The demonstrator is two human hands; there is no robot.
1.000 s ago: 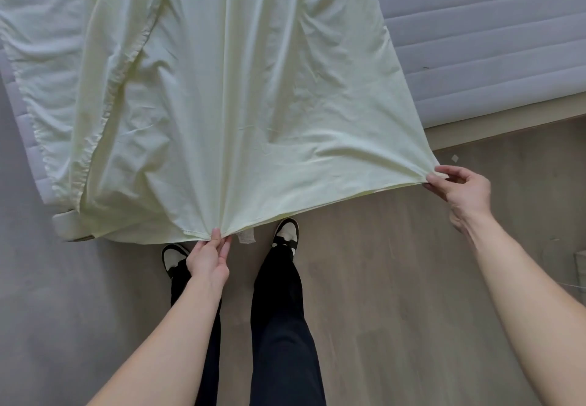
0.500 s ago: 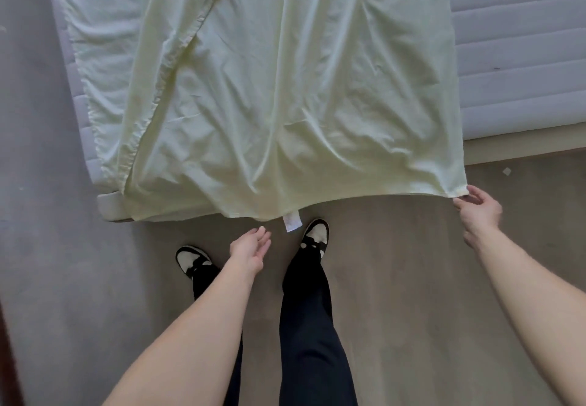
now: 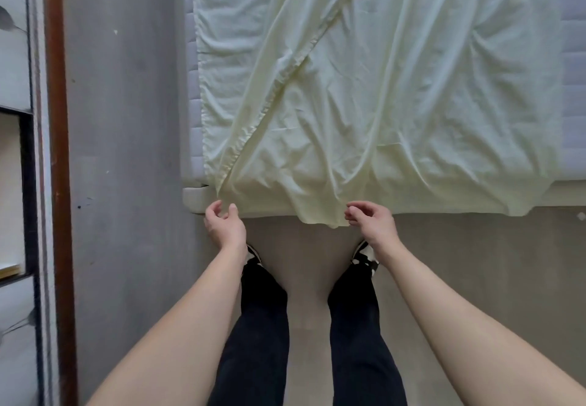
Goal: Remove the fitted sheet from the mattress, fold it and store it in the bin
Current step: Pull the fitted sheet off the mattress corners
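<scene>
Sheet: pale fitted sheet spread on mattress, hem hanging toward 6 o'clock
Left hand: fingers curled, grasping nothing, at hem corner
Right hand: fingers curled, grip on hem unclear

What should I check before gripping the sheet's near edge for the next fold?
1. Fitted sheet off the mattress corners, lying loose on top: ok.
2. Near edge overhangs the bed frame within reach: ok.
3. Left hand gripping the edge: not ok, fingers curled near it, empty.
4. Right hand gripping the edge: not ok, hovering at the hem.
5. Sheet flat: not ok, creased, with a diagonal fold.
6. Bin nearby: cannot tell, none visible.
</scene>
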